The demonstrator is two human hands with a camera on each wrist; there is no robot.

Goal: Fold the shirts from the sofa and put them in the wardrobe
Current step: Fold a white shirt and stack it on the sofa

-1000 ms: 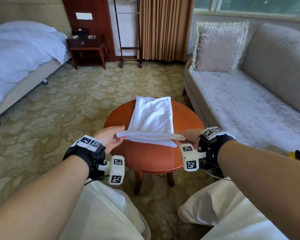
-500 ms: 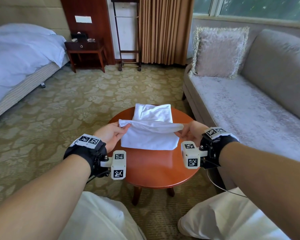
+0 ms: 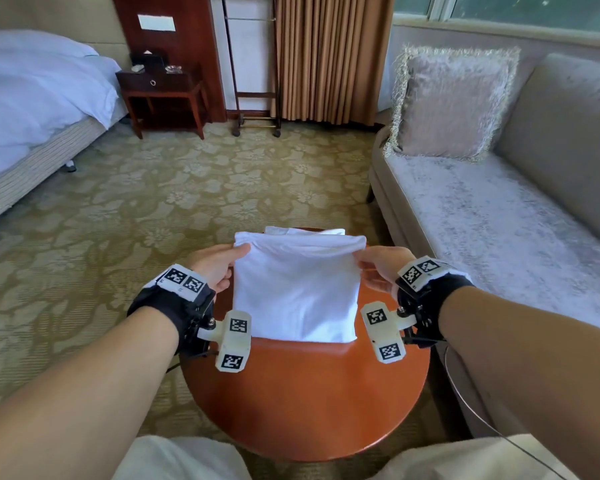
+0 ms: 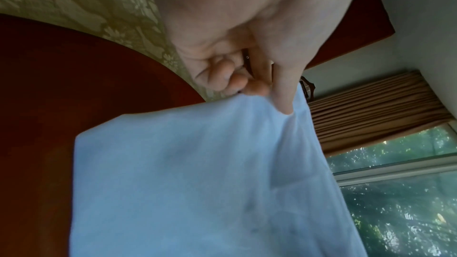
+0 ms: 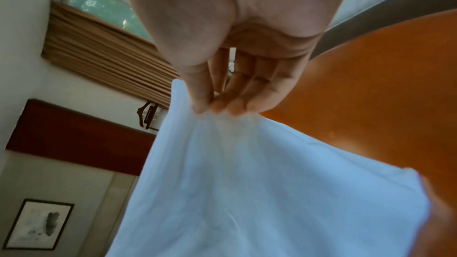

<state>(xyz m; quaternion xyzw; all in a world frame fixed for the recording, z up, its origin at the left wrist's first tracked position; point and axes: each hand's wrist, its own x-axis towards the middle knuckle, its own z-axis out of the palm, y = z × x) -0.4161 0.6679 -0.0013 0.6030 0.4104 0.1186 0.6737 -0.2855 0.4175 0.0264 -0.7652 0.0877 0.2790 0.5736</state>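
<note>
A white shirt [image 3: 295, 289] lies part-folded on the round red-brown table [image 3: 302, 393]. Its near part is lifted and carried over toward the far edge. My left hand [image 3: 219, 268] pinches the left corner of the raised fold, thumb on top. My right hand [image 3: 378, 266] pinches the right corner. In the left wrist view, the left hand [image 4: 249, 89] grips the shirt [image 4: 197, 183] between thumb and curled fingers. In the right wrist view, the right hand [image 5: 217, 105] pinches the shirt [image 5: 247, 183] the same way. A strip of the lower layer [image 3: 305, 231] shows past the fold.
A grey sofa [image 3: 499, 220] with a fringed cushion [image 3: 451, 102] stands close to the right of the table. A bed [image 3: 32, 109] is at the far left, with a dark nightstand [image 3: 160, 95] and a valet stand [image 3: 253, 64] behind. Patterned carpet [image 3: 153, 209] lies between.
Both hands have carried the shirt's near edge up and away from me, over the rest of the shirt, so the fold now reaches almost to the far edge.
</note>
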